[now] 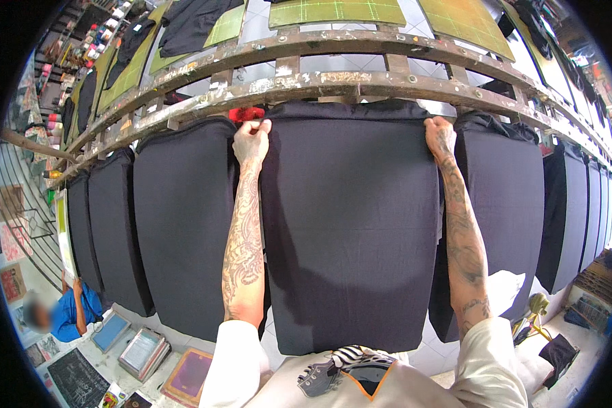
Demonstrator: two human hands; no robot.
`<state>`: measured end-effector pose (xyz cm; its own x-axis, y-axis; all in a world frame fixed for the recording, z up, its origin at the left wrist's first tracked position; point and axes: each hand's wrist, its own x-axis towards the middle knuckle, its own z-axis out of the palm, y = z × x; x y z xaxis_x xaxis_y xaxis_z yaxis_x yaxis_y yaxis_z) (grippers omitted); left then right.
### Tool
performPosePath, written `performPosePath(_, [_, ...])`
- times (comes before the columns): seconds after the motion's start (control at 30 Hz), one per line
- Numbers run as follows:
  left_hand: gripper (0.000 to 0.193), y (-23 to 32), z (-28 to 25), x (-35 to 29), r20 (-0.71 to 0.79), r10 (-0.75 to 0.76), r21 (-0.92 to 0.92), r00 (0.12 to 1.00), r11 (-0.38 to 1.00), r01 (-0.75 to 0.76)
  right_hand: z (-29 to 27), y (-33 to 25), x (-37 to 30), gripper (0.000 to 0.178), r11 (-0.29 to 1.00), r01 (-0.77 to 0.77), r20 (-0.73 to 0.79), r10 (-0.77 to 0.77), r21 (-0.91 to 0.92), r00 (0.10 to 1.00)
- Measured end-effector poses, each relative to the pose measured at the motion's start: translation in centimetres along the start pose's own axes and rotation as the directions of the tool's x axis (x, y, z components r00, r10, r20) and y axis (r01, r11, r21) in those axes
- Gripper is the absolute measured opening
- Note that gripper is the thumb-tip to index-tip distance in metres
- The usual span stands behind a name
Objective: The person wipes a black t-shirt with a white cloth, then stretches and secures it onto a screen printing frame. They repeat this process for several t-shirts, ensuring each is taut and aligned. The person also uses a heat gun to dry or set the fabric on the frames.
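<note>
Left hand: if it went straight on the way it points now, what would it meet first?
The left hand would probably meet the near wooden rail; a red item shows between them, perhaps lower, but depth is unclear.

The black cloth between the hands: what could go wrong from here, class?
If the left hand and right hand pull unevenly at the far corners, the black cloth might skew. The folds along its far edge could leave creases. That edge lies close to the stained wooden rail, so it might snag.
</note>
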<state>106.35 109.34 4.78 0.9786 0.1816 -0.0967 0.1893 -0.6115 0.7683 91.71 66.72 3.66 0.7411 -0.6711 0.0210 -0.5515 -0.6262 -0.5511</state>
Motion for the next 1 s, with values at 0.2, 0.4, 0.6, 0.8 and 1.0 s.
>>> performPosePath(0.2, [0.034, 1.1, -1.1, 0.0, -0.254, 0.175, 0.034, 0.951, 0.985, -0.172, -2.0, -1.9, 1.6, 0.032, 0.975, 0.104, -0.174, -0.070, 0.195, 0.982])
performPosePath(0.4, [0.038, -0.5, -0.9, 1.6, -0.106, 0.164, 0.056, 0.981, 0.986, -0.159, 0.0, -0.2, 1.8, 0.031, 0.987, -0.042, 0.005, 0.042, 0.153, 0.999])
performPosePath(0.6, [0.029, -2.1, 0.5, 1.5, 0.092, -0.058, -0.306, 0.994, 0.948, 0.084, 0.8, 2.0, 2.4, 0.033, 0.896, -0.217, 0.165, 0.164, 0.386, 0.972])
performPosePath(0.8, [0.066, -5.2, -2.2, -4.5, 0.285, -0.037, -0.710, 0.958, 0.663, 0.237, -3.5, 0.2, -4.5, 0.044, 0.554, -0.311, 0.261, 0.170, 0.773, 0.950])
performPosePath(1.0, [0.077, -8.5, -3.9, -13.3, 0.712, -0.301, -0.443, 0.635, 0.509, 0.738, -0.5, 7.3, -13.9, 0.063, 0.415, -0.618, 0.622, 0.147, 0.667, 0.769])
